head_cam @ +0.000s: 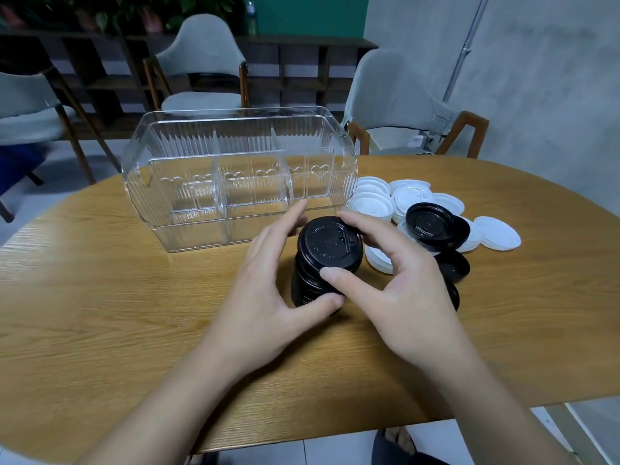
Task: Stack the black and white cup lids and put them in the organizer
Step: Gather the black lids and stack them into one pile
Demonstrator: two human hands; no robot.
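Both hands hold a tall stack of round black plastic cup lids [327, 263] on the oval wooden table [100, 297]. The left hand [268, 297] and the right hand [396, 280] each curl their grip around the stack's sides. It stands just in front of the clear plastic organizer box [235, 176]. Raised writing on the top lid is too blurry to read.

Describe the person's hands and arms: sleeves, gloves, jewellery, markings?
Both the left hand and the right hand are bare: no gloves, rings, watch or bands show. Both forearms are uncovered up to the frame edge, with no sleeve in view. Fingers carry no visible markings.
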